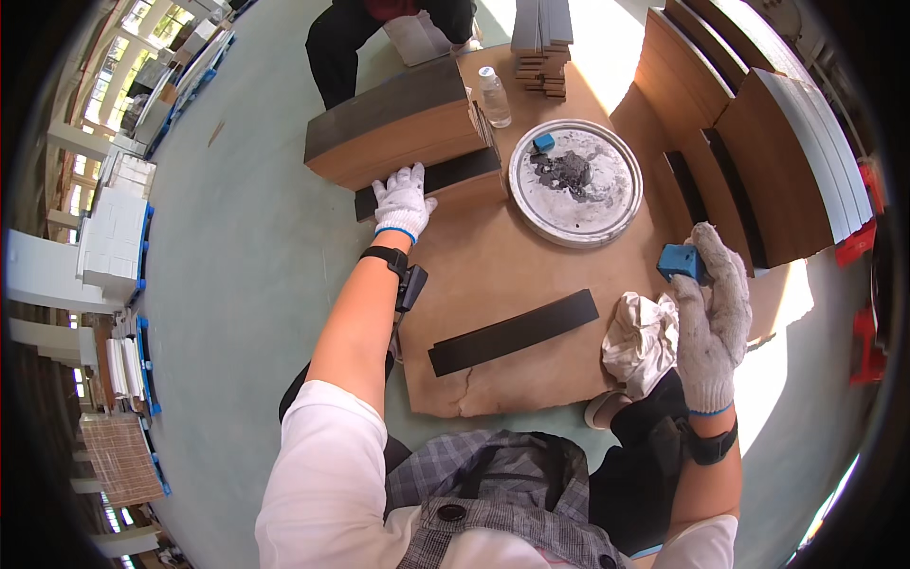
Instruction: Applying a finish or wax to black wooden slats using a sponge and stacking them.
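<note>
My left hand [405,199], in a white glove, lies with fingers outstretched on the dark top of a low stack of boards [462,174], against the taller stack [389,123] behind it. My right hand [714,322], in a greyish, soiled glove, is raised at the right and closed around a blue sponge block [681,262]. Ahead of it a round white lid-like tray [575,232] is smeared with dark paste, and a smaller blue piece [543,142] rests on it. A long black strip [513,332] lies alone on the brown cardboard sheet [455,266].
Beside the right hand sits a crumpled white cloth [641,343]. A clear bottle [494,97] stands behind the tray, near another pile of boards [542,47]. Tall curved board stacks [787,161] line the right. Another person's dark-clothed leg [332,52] shows at the far side.
</note>
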Motion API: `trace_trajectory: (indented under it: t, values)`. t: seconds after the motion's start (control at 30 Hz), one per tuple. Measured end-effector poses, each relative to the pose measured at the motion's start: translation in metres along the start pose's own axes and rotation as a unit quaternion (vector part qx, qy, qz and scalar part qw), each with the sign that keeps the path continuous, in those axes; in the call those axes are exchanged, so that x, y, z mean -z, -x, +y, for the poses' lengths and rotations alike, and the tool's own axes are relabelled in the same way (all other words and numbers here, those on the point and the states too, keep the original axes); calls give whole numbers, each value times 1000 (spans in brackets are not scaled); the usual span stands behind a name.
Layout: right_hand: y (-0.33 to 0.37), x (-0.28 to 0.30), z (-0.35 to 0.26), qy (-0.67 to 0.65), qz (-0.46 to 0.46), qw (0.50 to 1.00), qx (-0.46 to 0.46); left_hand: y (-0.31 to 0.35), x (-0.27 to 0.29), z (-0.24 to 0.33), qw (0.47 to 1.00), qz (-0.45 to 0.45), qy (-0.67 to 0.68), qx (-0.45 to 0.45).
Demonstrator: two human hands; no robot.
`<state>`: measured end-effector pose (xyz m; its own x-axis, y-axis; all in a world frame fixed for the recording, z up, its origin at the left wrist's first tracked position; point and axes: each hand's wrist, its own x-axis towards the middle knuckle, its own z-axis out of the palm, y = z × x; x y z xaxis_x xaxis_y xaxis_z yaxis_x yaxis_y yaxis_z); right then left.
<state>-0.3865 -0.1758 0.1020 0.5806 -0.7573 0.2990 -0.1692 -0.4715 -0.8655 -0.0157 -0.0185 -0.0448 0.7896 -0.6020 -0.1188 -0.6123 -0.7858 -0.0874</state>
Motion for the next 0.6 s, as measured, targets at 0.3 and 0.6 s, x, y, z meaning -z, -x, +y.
trace_trajectory:
  t: [0.3, 0.6]
  values:
    - [1, 12, 8, -27, 29, 999, 11, 55, 32, 6, 964, -51, 253, -67]
    - [10, 28, -7, -221, 52, 974, -28, 167, 88, 48, 846, -78, 496, -179]
